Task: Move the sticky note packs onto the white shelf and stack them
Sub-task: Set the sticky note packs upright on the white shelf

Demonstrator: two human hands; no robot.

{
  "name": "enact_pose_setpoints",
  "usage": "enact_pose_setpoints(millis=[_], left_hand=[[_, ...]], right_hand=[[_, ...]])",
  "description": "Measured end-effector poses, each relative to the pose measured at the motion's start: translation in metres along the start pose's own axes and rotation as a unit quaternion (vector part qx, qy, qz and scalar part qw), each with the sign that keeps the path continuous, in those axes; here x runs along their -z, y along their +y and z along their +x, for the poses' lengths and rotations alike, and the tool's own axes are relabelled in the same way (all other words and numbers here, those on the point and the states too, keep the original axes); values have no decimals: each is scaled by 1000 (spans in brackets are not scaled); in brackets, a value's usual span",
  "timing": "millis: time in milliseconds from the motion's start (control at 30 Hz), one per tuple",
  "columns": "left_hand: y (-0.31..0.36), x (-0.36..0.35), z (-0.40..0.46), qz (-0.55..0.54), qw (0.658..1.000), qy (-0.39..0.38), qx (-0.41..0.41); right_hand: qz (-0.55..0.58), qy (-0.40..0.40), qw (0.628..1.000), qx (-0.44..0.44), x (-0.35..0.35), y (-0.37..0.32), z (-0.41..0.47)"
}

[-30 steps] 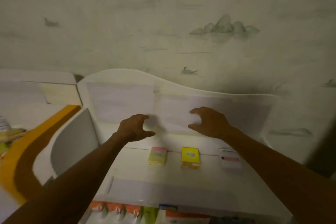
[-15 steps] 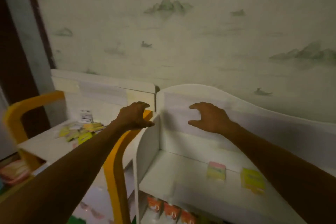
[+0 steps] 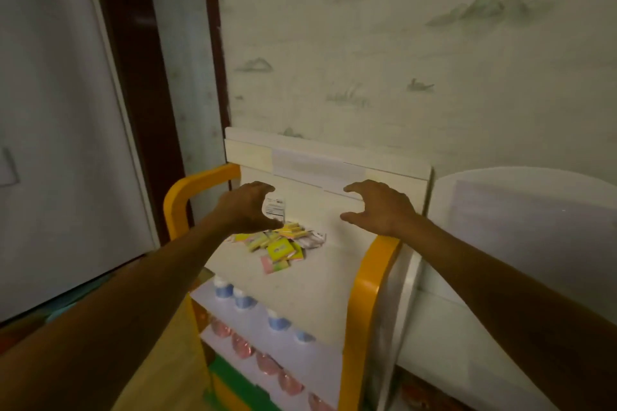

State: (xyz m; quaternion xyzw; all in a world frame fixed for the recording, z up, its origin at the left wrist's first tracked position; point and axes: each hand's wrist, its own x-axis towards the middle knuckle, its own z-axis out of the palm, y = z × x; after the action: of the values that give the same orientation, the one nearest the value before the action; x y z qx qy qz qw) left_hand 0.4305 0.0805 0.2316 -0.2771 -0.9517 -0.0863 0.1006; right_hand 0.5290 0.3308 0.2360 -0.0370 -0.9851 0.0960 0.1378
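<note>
The white shelf (image 3: 521, 243) stands at the right edge of the view, its curved back panel against the wall, and its top surface is mostly out of sight here, so nothing shows how much room is free there for a stack. Just beside it on the left is the yellow-framed rack (image 3: 370, 277), and the sticky note packs (image 3: 280, 243) lie in a loose, overlapping heap on that rack's top board, yellow, green and pink ones mixed with a few pale ones. The left hand (image 3: 247, 210) hovers over the near-left edge of the heap, fingers curled wide and holding nothing; the right hand (image 3: 380, 210) hangs well to the right of the heap above bare board, also spread in a wide claw and holding nothing. The main risk, as I judge it, is a grab into the jumble: the packs lean on each other, so lifting one could drag its neighbours along and tip them off the front edge onto the bottles (image 3: 247, 300) below. A smaller risk is the yellow side rail between the two units, which a carried pack could clip on the way across.
</note>
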Motion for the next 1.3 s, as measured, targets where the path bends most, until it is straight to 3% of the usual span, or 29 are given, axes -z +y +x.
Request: enact_pose_setpoints(millis=[333, 567, 833, 1300], left_hand=[[-121, -17, -1, -7, 994, -16, 107], [-193, -35, 51, 34, 991, -41, 119], [-239, -52, 154, 67, 992, -58, 94], [-306, -192, 299, -86, 983, -156, 45]], right_hand=[[3, -20, 998, 66, -65, -94, 95], [33, -31, 996, 83, -119, -116, 186], [38, -38, 998, 34, -149, -96, 270], [16, -28, 994, -101, -228, -65, 320]])
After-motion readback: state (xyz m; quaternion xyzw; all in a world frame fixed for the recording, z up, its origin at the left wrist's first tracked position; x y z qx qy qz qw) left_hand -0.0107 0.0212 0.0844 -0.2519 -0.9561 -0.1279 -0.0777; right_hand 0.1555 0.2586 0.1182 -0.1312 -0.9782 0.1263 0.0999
